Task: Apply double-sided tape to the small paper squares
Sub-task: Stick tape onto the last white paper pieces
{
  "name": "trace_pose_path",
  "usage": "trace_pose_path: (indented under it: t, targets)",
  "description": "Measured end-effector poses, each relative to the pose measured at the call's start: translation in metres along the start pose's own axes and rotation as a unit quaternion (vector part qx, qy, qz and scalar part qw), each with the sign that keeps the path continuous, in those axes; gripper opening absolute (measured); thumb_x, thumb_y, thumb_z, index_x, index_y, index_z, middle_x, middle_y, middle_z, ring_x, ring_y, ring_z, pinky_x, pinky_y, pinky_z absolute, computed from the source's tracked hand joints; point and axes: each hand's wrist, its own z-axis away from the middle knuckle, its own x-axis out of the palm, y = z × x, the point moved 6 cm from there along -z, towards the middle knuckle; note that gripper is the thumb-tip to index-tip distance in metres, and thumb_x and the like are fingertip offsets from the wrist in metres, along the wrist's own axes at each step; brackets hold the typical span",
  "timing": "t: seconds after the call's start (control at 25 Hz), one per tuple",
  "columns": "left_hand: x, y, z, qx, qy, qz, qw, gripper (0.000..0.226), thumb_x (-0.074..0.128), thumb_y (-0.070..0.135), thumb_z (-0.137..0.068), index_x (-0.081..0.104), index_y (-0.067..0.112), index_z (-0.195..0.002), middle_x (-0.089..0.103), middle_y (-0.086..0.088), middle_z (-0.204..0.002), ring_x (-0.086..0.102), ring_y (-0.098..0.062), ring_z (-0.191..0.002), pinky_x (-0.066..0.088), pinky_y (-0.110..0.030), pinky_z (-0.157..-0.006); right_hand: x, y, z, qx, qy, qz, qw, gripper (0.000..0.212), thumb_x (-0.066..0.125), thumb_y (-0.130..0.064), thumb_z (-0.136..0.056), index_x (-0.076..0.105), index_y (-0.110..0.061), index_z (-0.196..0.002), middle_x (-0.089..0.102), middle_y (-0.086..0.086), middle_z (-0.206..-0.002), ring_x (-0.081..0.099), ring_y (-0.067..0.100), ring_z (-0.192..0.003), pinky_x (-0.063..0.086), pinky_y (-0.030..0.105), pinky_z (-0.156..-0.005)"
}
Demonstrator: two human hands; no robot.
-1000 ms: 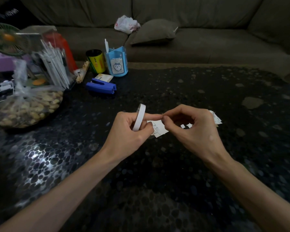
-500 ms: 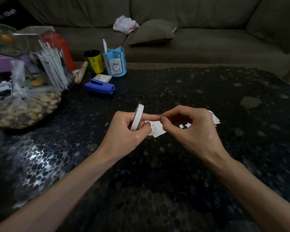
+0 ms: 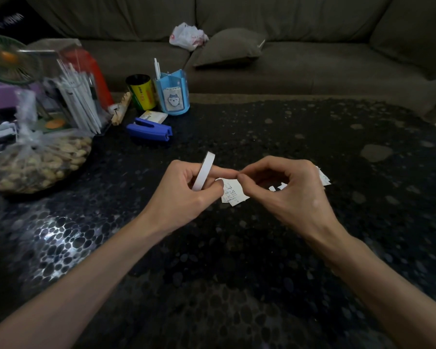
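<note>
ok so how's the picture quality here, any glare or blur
Head view: dim, with white glare on the pebbled table at lower left; the peanut bag and fan at the left edge are smeared; wide-angle curves the sofa; the tape roll is sharp.

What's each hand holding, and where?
Left hand grips the white ring-shaped tape roll by its rim; what the fingers of the right hand pinch cannot be told.

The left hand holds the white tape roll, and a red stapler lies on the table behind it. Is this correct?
Only the colour is wrong: the head view shows a blue stapler. The left hand does hold the white tape roll.
</note>
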Motion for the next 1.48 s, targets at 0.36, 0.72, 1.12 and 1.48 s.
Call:
trace_pose_path:
  t: [0.36,0.72,1.12,1.48]
  targets:
    - [0.0018,0.0030,0.0011,0.001,-0.012,-0.001,1.000,0.032,0.064,-0.004,-0.096,0.081,0.021,-0.107,0.053,0.006,-0.049,0.046,-0.004,-0.045,0.041,-0.006,-0.055,-0.0008,0.0004,0.0000,0.000,-0.004,-0.002,1.000,0.004,0.079,-0.019,-0.091,0.081,-0.020,-0.095,0.078,-0.011,-0.083,0.076,0.009,-0.080,0.062,0.028,-0.076]
    - [0.0022,0.0001,0.0011,-0.013,-0.011,-0.002,1.000,0.027,0.065,-0.002,-0.096,0.080,0.015,-0.110,0.053,0.013,-0.049,0.050,-0.003,-0.047,0.042,-0.007,-0.056,-0.0003,-0.0010,0.0008,0.000,-0.004,0.001,1.000,0.005,0.079,-0.017,-0.089,0.081,-0.018,-0.094,0.078,-0.010,-0.083,0.076,0.009,-0.080,0.062,0.029,-0.075]
    - [0.0010,-0.0010,0.0000,-0.008,-0.011,-0.001,1.000,0.029,0.066,0.000,-0.096,0.081,0.021,-0.109,0.049,0.000,-0.051,0.046,-0.005,-0.049,0.044,-0.009,-0.059,-0.0008,0.0003,0.0005,0.001,-0.003,0.008,1.000,0.006,0.078,-0.017,-0.090,0.081,-0.019,-0.095,0.077,-0.012,-0.082,0.075,0.009,-0.080,0.060,0.024,-0.075]
    - [0.0029,-0.0027,-0.0001,-0.004,-0.025,-0.007,1.000,0.029,0.065,0.000,-0.096,0.080,0.020,-0.113,0.050,0.012,-0.048,0.048,-0.004,-0.048,0.044,-0.011,-0.059,-0.0015,-0.0005,0.0005,0.003,-0.001,0.012,1.000,0.008,0.079,-0.020,-0.089,0.081,-0.018,-0.096,0.078,-0.012,-0.083,0.076,0.007,-0.080,0.062,0.027,-0.076]
